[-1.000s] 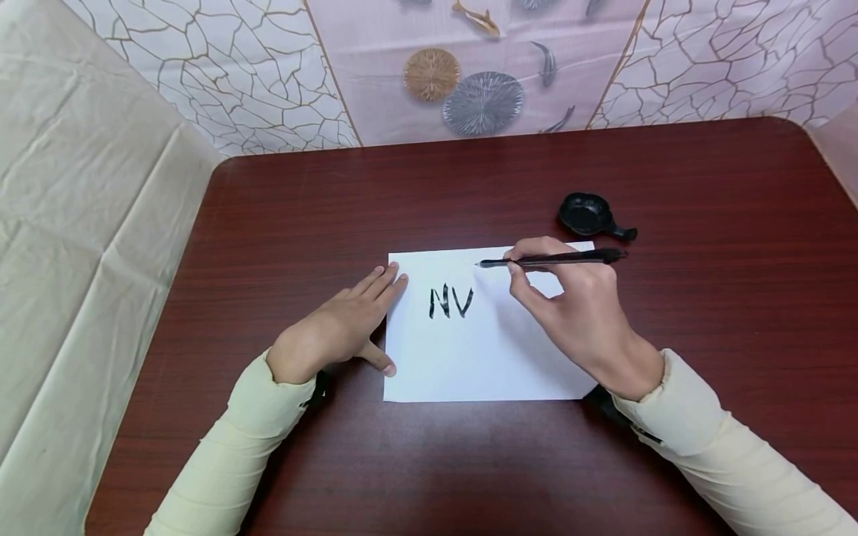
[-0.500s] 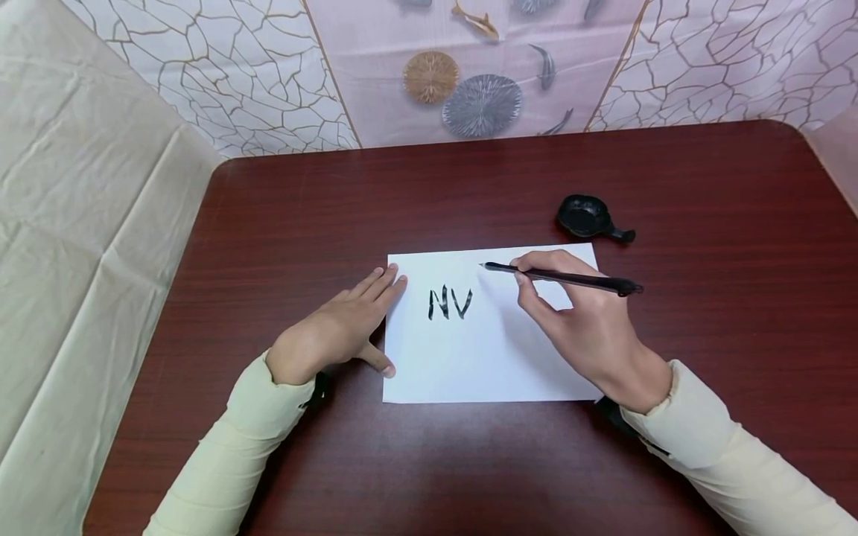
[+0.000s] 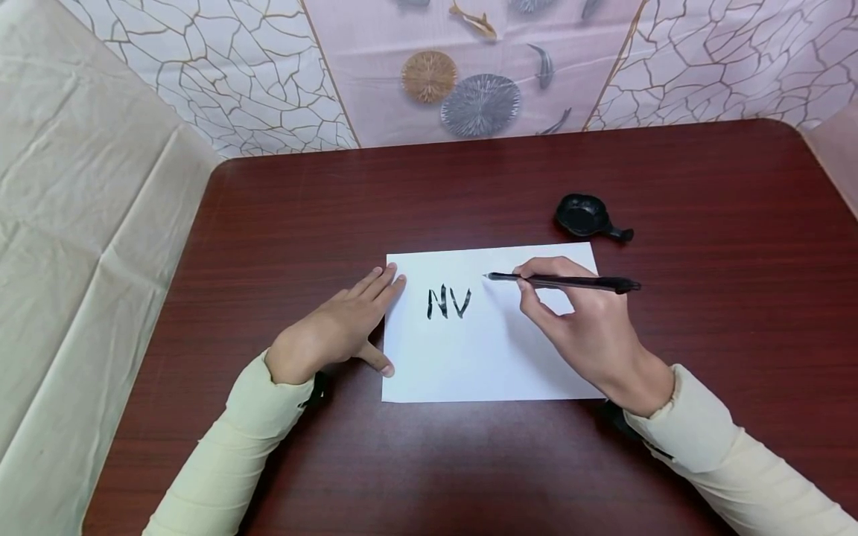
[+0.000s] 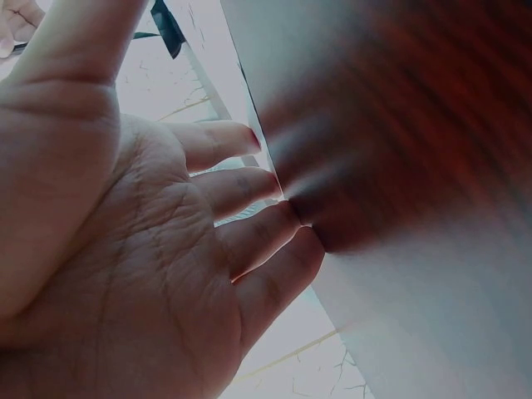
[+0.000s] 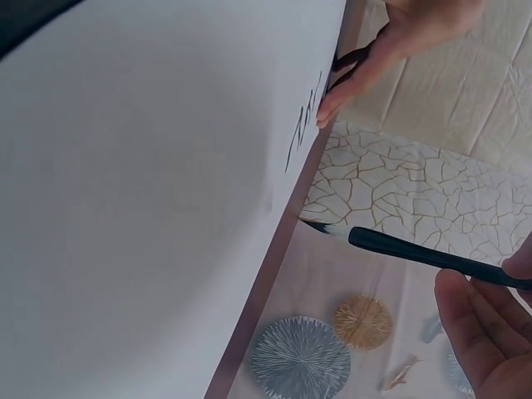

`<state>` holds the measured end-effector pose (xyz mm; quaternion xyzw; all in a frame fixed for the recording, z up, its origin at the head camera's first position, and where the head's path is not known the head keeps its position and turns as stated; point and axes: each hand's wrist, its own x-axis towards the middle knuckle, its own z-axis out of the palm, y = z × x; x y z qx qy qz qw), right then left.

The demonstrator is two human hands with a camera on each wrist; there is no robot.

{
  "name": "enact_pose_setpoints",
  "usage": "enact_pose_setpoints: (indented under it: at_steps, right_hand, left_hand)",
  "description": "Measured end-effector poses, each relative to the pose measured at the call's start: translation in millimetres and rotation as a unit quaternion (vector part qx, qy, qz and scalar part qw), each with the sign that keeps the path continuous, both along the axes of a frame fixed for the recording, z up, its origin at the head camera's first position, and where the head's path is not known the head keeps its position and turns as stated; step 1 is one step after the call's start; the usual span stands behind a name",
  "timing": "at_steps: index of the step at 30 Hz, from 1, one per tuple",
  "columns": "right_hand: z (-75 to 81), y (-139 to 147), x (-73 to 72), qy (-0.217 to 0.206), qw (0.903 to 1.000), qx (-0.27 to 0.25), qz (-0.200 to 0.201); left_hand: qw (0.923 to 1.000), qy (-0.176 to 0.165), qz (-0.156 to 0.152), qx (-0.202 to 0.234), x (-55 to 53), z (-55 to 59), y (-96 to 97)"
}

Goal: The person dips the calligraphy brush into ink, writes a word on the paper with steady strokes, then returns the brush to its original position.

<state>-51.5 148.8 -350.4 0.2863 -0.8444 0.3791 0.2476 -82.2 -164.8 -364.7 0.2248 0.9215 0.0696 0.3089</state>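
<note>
A white sheet of paper (image 3: 436, 365) lies on the table, with the black brushed letters "NV" (image 3: 449, 301) on its left half. My left hand (image 3: 335, 327) rests at the sheet's left edge, fingers spread and thumb out to the side. In my right hand (image 3: 590, 320), thumb and fingers pinch a dark-handled paintbrush (image 3: 570, 282) that points left. The right wrist view shows its bristles (image 5: 327, 228), white near the handle and black at the tip. The tip stands close over the paper, up and right of the "V", in the head view.
Behind the sheet's right corner sits a small black dish with a short handle (image 3: 583, 216). The dark reddish-brown table (image 3: 322, 208) ends at a patterned cloth (image 3: 268, 74) at the back. Plain pale cloth (image 3: 80, 223) hangs on the left.
My right hand has shifted slightly right and toward me, bringing the brush tip a little nearer. The handle swung during this, then levelled again. The left hand and letters look the same.
</note>
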Motion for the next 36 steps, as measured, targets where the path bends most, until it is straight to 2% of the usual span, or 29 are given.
enact_pose_setpoints:
  at_steps: [22,36]
  right_hand:
    - [-11.2,-3.9,5.1,-0.01,0.9998,0.016,0.01]
    - [-8.2,-4.3,12.1,-0.015,0.9997,0.017,0.01]
  left_hand:
    - [1.0,0.007,-0.004,0.0,0.1,-1.0,-0.4]
    - [1.0,0.0,-0.004,0.0,-0.2,-0.1,-0.2]
